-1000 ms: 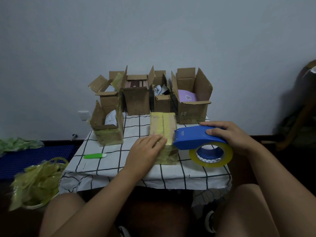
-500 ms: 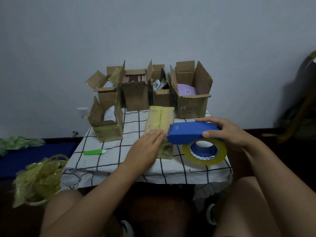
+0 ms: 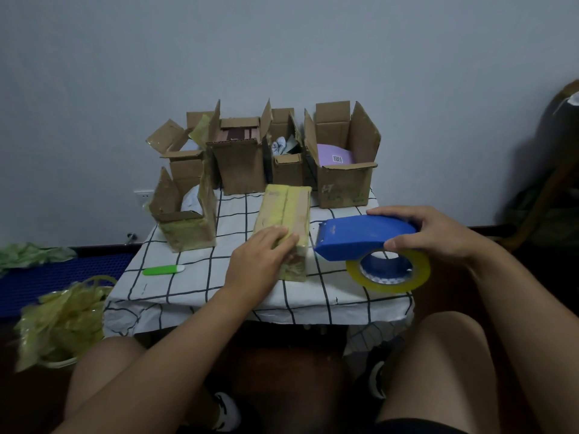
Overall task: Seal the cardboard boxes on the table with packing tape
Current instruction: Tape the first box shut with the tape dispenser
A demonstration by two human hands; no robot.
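Two hands at one taped box on the tabletop [image 3: 316,296].
The closed box [image 3: 286,214], mid-tabletop, runs lengthwise away from the person; left hand [image 3: 257,261] presses flat on its near end, right hand [image 3: 435,233] grips the blue tape dispenser [image 3: 360,236] just beside it.

open cardboard box [image 3: 344,191], far right: handwritten "HT" on its front wall | purple item [image 3: 333,154] inside that box: QR code, too small to scan | tape dispenser [image 3: 365,236]: small mark near its front, unreadable
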